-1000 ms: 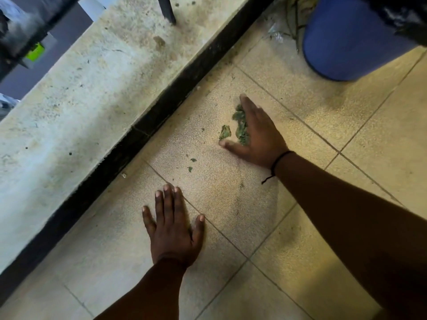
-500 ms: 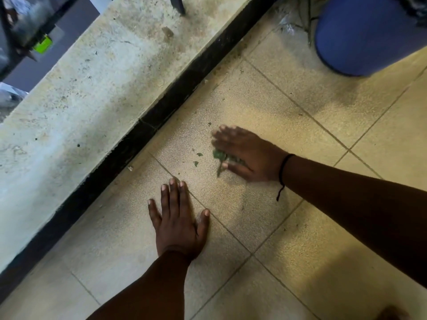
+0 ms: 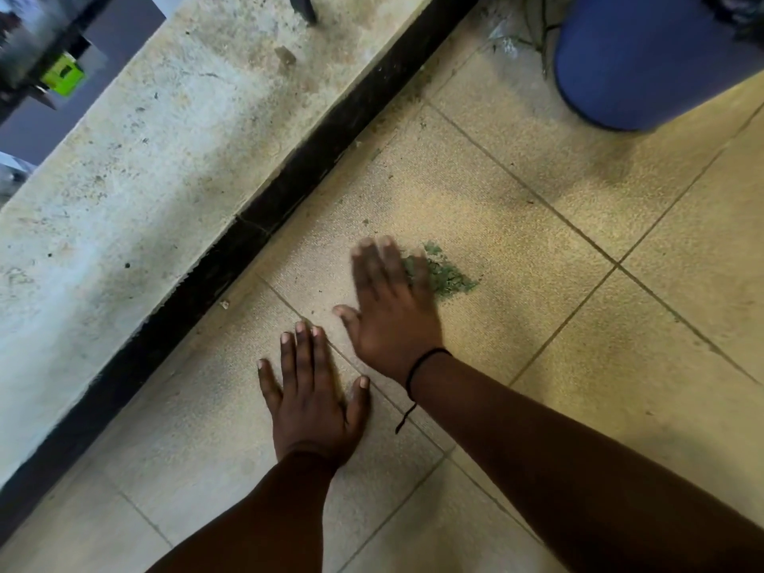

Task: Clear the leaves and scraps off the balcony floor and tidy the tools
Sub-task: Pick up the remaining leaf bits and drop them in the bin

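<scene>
A small pile of green leaf scraps (image 3: 448,277) lies on the beige tiled balcony floor (image 3: 558,366). My right hand (image 3: 390,308) is flat on the tile with straight fingers, blurred by motion, its fingertips just left of the pile and partly over it. It wears a black string at the wrist. My left hand (image 3: 310,390) rests palm down on the floor, fingers spread, just below and left of the right hand. Neither hand holds anything. A few tiny crumbs (image 3: 366,221) dot the tile nearer the ledge.
A black skirting strip (image 3: 289,188) runs diagonally along a stained concrete ledge (image 3: 165,138) on the left. A blue bucket (image 3: 645,60) stands at the top right with dry twigs (image 3: 533,26) beside it. A dark railing post (image 3: 304,8) rises from the ledge.
My right hand swept the scraps toward me and to the right, gathering them into one pile, then turned with its fingers pointing away. My left hand stayed planted.
</scene>
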A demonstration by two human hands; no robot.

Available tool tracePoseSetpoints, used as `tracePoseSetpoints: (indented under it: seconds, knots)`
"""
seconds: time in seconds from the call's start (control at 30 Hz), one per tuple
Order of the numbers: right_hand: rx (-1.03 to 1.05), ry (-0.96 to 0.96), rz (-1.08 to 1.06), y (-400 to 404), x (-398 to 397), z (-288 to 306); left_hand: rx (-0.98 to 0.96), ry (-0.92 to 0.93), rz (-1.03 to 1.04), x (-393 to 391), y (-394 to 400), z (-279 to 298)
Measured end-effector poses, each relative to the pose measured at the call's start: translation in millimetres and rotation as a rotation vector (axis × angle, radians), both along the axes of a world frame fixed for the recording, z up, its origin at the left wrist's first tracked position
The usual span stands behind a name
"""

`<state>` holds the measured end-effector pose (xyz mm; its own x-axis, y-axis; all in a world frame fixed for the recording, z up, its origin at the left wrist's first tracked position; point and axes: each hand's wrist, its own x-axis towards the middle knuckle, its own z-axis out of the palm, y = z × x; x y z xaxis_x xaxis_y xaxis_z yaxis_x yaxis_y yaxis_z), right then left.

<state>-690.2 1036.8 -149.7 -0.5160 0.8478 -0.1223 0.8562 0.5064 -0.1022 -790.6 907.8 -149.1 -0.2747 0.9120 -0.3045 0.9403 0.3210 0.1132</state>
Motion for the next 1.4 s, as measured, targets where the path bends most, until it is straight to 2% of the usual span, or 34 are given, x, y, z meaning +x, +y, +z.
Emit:
tracePoseSetpoints:
  seconds: [0.17,0.33,0.43,0.57,0.67,0.77,0.9,1.03,1.2,1.3,1.37,1.4]
  knots:
    - [-0.005,-0.041,-0.310,-8.1,41.9,12.3,-0.018,-0.004,-0.005,0.4,0.6,1.8]
    - [0.074,0.262,-0.500,-4.8,81.5,13.3,-0.018,-0.016,-0.007,0.1,0.5,3.8]
    - [-0.028,0.183,-0.421,0.3,93.8,1.2,-0.016,-0.019,-0.009,0.5,0.6,4.0]
    - [-0.042,0.152,-0.257,23.5,85.6,-1.8,-0.013,-0.012,-0.005,0.2,0.6,3.6]
    - [0.072,0.185,-0.263,44.0,78.9,-3.8,-0.001,-0.015,-0.004,1.0,1.0,3.3]
    - [0.257,0.268,-0.169,62.4,77.3,-9.0,0.006,-0.015,-0.002,1.4,1.8,3.6]
    - [0.304,0.366,-0.025,88.0,77.0,-11.7,0.020,-0.023,0.001,0.9,1.2,4.3]
    - [0.275,0.340,0.096,110.7,74.6,-7.8,0.028,-0.028,0.002,0.9,1.1,4.4]
    - [0.127,0.214,0.208,127.7,73.9,-0.6,0.023,-0.018,0.001,-0.5,0.3,0.7]
    - [-0.010,0.165,0.089,127.7,67.0,7.9,0.032,-0.019,0.002,0.2,0.0,0.1]
    - [-0.129,0.233,-0.149,124.8,62.8,17.9,0.038,-0.016,0.000,0.2,-0.5,0.5]
    - [-0.207,0.329,-0.321,122.8,62.9,24.7,0.045,-0.016,0.000,0.0,0.0,0.7]
